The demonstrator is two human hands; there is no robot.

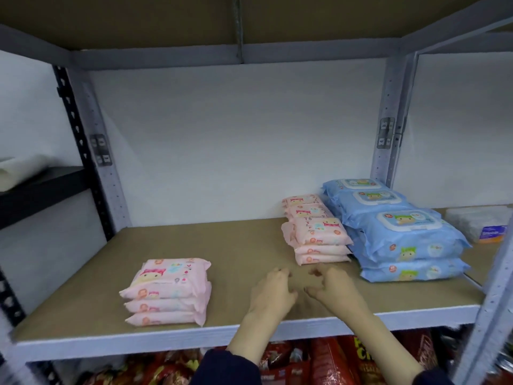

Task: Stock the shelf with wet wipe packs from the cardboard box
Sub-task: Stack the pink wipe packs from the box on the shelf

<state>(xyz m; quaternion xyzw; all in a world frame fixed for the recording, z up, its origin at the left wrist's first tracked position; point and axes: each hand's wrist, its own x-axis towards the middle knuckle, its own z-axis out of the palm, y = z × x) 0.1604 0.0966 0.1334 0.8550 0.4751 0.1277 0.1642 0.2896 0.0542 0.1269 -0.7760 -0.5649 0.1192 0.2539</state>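
Observation:
On the brown shelf board (236,245) a stack of three pink wet wipe packs (168,291) lies at the front left. More pink packs (316,232) are stacked in rows at the right, beside taller stacks of blue wet wipe packs (399,232). My left hand (270,294) and my right hand (333,290) hover side by side over the bare board just in front of the right pink stack. Both hold nothing and their fingers hang loosely curled. The cardboard box is out of view.
Grey metal uprights (388,129) frame the shelf, with another board close overhead. A clear pack with a purple label (483,223) sits on the neighbouring shelf at right. Red snack bags (327,362) fill the shelf below. A black shelf (41,187) stands at left.

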